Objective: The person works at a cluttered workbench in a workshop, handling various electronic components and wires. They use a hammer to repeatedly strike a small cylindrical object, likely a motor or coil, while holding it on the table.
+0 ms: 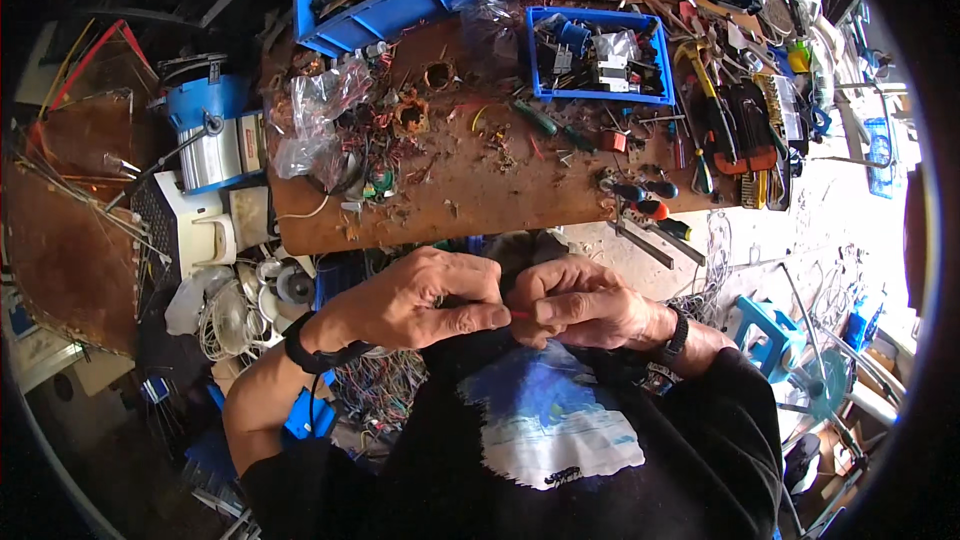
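Note:
Both hands meet in front of my chest, just off the near edge of the workbench (400, 225). Thumb and forefinger of my left hand (425, 298) pinch one side of a thin red piece, which looks like a short wire (519, 315). On its other side my right hand (580, 302) pinches it too, with the fingers curled under. Only a small stretch of red shows between the two thumbs; the rest is hidden by the fingers. A dark band with a cord circles my left wrist, and a dark watch my right.
A large blue crate (400, 10) and a smaller blue tray (600, 90) of parts stand at the back. Screwdrivers (650, 208) and a hammer (708, 90) lie on the right. Wire scraps and plastic bags (315, 120) cover the left. Tangled wires (380, 390) lie below the bench.

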Available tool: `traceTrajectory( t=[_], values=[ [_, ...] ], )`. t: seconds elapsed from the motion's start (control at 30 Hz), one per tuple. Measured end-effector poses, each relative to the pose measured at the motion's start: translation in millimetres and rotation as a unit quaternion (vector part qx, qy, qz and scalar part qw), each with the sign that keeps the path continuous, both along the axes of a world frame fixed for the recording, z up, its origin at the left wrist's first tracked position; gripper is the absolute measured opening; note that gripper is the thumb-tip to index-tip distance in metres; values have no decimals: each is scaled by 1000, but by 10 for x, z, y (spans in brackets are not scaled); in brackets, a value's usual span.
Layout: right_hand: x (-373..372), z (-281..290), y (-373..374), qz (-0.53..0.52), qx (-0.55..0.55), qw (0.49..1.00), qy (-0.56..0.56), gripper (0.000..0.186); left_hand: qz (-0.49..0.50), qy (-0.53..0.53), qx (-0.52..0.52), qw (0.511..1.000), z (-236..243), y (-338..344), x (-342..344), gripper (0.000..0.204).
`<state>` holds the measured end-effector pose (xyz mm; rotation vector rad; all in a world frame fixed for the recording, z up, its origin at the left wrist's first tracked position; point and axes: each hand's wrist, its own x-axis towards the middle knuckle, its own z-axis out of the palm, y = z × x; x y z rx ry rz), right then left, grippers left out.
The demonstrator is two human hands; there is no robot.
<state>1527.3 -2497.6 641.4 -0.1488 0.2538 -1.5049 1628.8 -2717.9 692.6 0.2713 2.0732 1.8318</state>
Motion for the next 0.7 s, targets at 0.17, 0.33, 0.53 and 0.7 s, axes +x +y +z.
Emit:
traceTrajectory(
  t=[0.17, 0.33, 0.53, 0.7],
  values=[
    [11, 90, -11, -9, -6, 998, -63, 22, 31, -99, 128, 986, 48, 44, 67, 28],
    [25, 226, -3, -18, 6, 996, -86, 25, 91, -141, 244, 955, 99, 192, 118, 30],
    [79, 163, -4, -38, 4, 994, -100, 26, 114, -170, 306, 930, 12, 227, 171, 29],
    [-81, 40, 6, -55, 45, 997, 1, 23, 102, -145, 173, 969, -88, 150, 62, 23]
  ],
)
